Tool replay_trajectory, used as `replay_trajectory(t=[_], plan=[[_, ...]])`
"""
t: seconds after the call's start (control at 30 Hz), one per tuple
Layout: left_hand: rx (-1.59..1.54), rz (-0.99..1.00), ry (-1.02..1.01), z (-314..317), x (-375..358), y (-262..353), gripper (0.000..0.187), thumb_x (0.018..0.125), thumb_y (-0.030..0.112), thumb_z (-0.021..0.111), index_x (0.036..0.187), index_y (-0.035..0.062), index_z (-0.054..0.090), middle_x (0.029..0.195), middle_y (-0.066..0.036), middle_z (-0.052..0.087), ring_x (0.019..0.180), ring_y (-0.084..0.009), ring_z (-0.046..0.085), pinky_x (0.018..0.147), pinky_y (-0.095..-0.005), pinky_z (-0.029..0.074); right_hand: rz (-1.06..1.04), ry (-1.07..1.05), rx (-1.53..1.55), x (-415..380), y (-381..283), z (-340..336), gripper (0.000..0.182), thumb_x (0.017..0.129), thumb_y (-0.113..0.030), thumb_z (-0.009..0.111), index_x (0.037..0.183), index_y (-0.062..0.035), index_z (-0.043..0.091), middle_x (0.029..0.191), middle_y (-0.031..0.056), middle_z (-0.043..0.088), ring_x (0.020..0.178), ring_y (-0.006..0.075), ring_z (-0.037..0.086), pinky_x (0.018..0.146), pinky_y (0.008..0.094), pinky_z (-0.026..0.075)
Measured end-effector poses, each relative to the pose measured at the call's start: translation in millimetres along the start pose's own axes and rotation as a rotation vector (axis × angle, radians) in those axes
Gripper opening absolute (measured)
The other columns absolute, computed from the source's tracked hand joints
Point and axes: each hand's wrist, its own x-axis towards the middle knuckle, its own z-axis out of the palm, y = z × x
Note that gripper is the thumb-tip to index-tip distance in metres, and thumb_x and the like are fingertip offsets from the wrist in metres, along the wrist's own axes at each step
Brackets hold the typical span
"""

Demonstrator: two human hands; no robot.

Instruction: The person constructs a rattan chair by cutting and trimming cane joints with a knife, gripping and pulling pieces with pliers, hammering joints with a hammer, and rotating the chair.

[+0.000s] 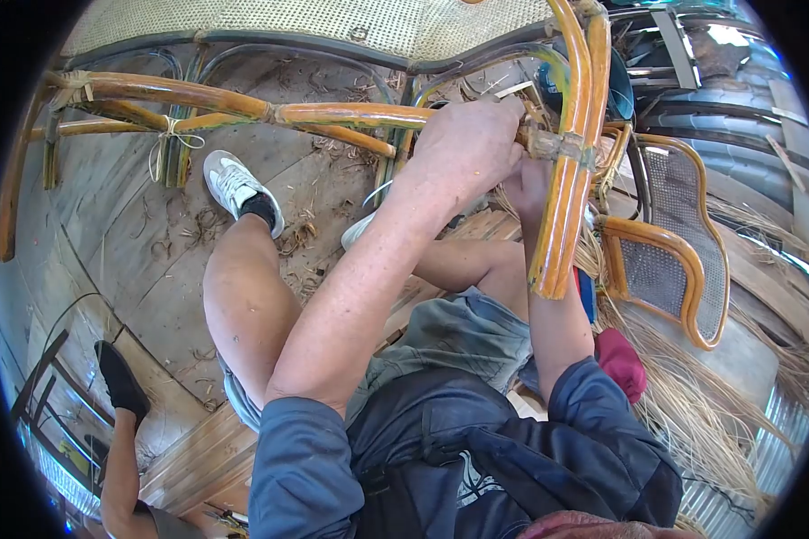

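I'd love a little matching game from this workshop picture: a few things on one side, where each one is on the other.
Things:
1. left hand
2. white shoe
3. second chair frame
4. black sock

Places:
A. lower left, on another person's foot
B. at the right, on loose cane strands
C. on the wooden floor, under the orange rail
D. gripping the bound joint of the rattan frame

Pairs: 1-D, 2-C, 3-B, 4-A

No text, label, brand, number or sign can be read anywhere in this view. The rattan chair frame (333, 115), the white shoe (234, 184) and the clothing show no legible marks
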Motion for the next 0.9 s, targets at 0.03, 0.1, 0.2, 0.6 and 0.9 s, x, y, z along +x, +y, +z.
replay_trajectory(t=[0.03,0.1,0.2,0.6,0.9], plan=[[-0.011,0.006,-0.004,0,-1,0,0.031,0.077,0.018,0.065,0.101,-0.0015,0.059,0.089,-0.023,0.065,0.088,-0.0383,0.063,0.079,-0.0452,0.050,-0.006,0.001,-0.017,5,1,2,0.029,0.090,-0.018,0.055,0.117,-0.0073,0.052,0.103,0.0098,0.060,0.082,0.0197,0.055,0.077,0.0341,0.049],[-0.062,0.008,-0.001,5,-1,-3,0.031,0.077,0.018,0.065,0.102,-0.0007,0.060,0.090,-0.023,0.065,0.088,-0.0382,0.063,0.079,-0.0445,0.050,-0.011,-0.004,-0.035,12,2,4,0.029,0.091,-0.018,0.054,0.118,-0.0068,0.052,0.103,0.0102,0.061,0.084,0.0203,0.056,0.078,0.0346,0.049],[-0.111,-0.012,0.032,-1,4,-8,0.031,0.077,0.018,0.066,0.102,0.0002,0.060,0.091,-0.022,0.065,0.088,-0.0377,0.063,0.079,-0.0435,0.050,-0.016,-0.015,-0.067,22,2,5,0.030,0.092,-0.018,0.053,0.119,-0.0060,0.051,0.104,0.0108,0.061,0.088,0.0211,0.057,0.080,0.0353,0.050],[-0.237,-0.012,0.012,4,4,-9,0.028,0.078,0.013,0.068,0.103,0.0013,0.060,0.093,-0.017,0.067,0.089,-0.0332,0.065,0.079,-0.0391,0.051,-0.211,-0.254,0.148,7,-52,-29,0.035,0.096,-0.023,0.046,0.126,-0.0046,0.048,0.112,0.0146,0.061,0.105,0.0245,0.059,0.086,0.0398,0.054],[-0.280,0.021,0.047,6,4,-15,0.030,0.078,0.015,0.068,0.104,0.0034,0.062,0.093,-0.018,0.066,0.089,-0.0331,0.064,0.079,-0.0387,0.050,-0.136,-0.048,0.124,-10,12,0,0.040,0.094,-0.033,0.048,0.124,-0.0073,0.053,0.120,0.0110,0.059,0.116,0.0242,0.054,0.102,0.0432,0.040]])
